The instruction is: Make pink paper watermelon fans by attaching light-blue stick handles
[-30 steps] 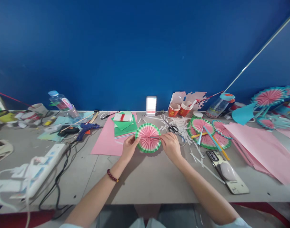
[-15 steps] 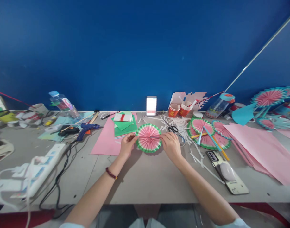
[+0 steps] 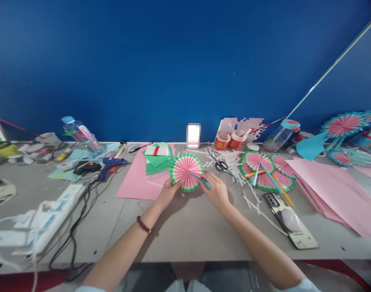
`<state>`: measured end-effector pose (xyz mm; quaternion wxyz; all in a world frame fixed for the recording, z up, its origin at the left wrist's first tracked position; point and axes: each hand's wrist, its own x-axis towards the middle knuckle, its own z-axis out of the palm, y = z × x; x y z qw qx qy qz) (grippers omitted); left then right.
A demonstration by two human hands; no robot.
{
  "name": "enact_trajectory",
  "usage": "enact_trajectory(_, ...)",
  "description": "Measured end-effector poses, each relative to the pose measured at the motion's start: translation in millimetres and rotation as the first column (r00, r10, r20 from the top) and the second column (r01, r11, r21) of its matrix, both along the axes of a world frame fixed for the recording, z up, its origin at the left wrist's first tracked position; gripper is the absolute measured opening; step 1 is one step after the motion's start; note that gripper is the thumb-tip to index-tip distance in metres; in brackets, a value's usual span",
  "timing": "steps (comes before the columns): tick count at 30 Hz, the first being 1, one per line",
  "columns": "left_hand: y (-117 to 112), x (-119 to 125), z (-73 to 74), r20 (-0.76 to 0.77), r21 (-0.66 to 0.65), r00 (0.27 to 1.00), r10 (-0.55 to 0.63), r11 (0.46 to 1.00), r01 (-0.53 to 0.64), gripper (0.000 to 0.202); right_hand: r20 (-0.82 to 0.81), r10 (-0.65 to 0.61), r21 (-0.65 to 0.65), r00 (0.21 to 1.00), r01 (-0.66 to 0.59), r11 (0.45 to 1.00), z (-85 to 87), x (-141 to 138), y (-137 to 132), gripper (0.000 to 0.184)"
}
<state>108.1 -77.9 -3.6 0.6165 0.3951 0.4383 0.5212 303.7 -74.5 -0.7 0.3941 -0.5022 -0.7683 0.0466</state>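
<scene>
A round, pleated pink paper fan (image 3: 185, 167) with a green and white rim is held up above the middle of the table. My left hand (image 3: 169, 191) is closed on its lower left edge. My right hand (image 3: 215, 190) grips a slim blue-handled tool (image 3: 205, 182) by its handle. The tool's thin dark shaft reaches across the pleats to about the fan's centre; whether its tip goes into the paper I cannot tell.
Behind the fan lie green sheets (image 3: 156, 164) on pink paper (image 3: 129, 182). Scissors (image 3: 221, 166) and white paper strips are right of it, then finished fans (image 3: 266, 172) and a phone (image 3: 303, 239). A glue gun (image 3: 109, 167) and power strip (image 3: 59, 217) are left.
The fan has shifted slightly left and up. My left hand has slid from its left side to its lower edge. The right hand's tool has tilted, and its blue handle now shows.
</scene>
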Motion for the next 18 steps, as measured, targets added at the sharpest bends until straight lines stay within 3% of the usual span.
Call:
enact_trajectory(5, 3, -2, -1.9, 0.047, 0.013, 0.993, 0.109, 0.994, -0.110, 0.033, -0.293, 0.013, -0.196, 0.956, -0.074, 0.978, -3.4, 0, 2, 0.030)
enact_trajectory(10, 7, -7, -5.8, 0.107, 0.001, 0.978, 0.180, 0.983, -0.181, 0.035, -0.436, -0.054, -0.416, 0.898, -0.148, 0.897, -2.0, 4, 7, 0.035)
enact_trajectory(12, 9, -8, -6.3, 0.144, -0.009, 0.964, 0.224, 0.974, -0.225, 0.036, -0.455, -0.032, -0.512, 0.890, -0.232, 0.827, 0.2, 4, 7, 0.028)
enact_trajectory(15, 11, -10, -4.6, 0.205, -0.015, 0.947, 0.248, 0.968, -0.250, 0.036, -0.551, -0.006, -0.630, 0.835, -0.411, 0.659, 2.6, 1, 5, 0.031)
enact_trajectory(18, 9, -7, 0.0, 0.214, 0.038, 0.970, 0.114, 0.991, -0.125, 0.038, -0.662, -0.041, -0.636, 0.749, -0.531, 0.560, 1.8, -4, 2, 0.030)
